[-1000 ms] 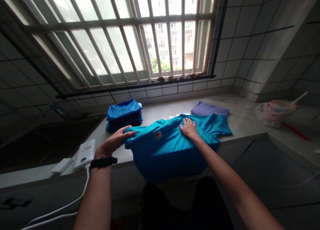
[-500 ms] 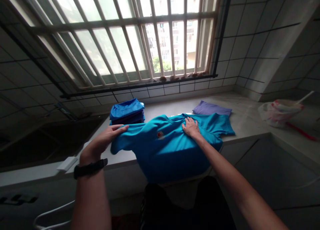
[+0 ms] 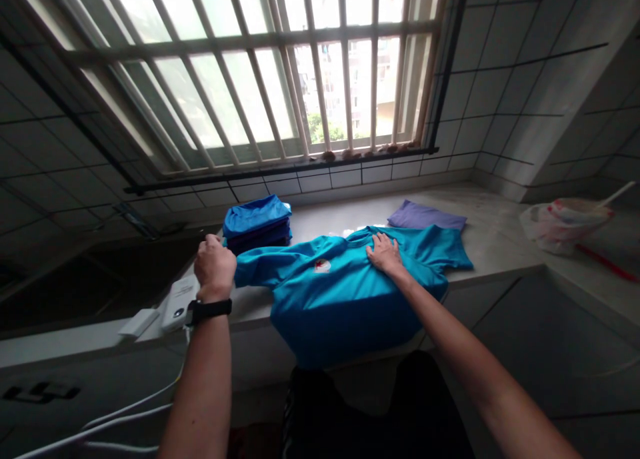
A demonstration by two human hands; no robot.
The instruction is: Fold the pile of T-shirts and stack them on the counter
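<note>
A turquoise T-shirt (image 3: 345,286) with a small red-and-white emblem lies across the counter, its lower part hanging over the front edge. My left hand (image 3: 215,266), with a black band on the wrist, is closed at the end of the left sleeve, and the cloth is drawn out toward it. My right hand (image 3: 384,251) lies open on the shirt just below the collar, fingers spread and pressing on the fabric. Behind the left sleeve sits a stack of folded blue clothes (image 3: 257,219). A folded purple cloth (image 3: 427,214) lies beyond the right sleeve.
A dark sink (image 3: 60,279) is at the left. A white device (image 3: 179,302) with a cable and a small white block (image 3: 139,323) rest by the counter's front edge. A plastic bag (image 3: 565,222) stands at the right. A barred window (image 3: 290,42) is above the counter.
My left hand has turned and closed from a flatter hold, pulling the left sleeve straighter and higher. The white device now shows beside my wrist. My right hand has stayed on the shirt.
</note>
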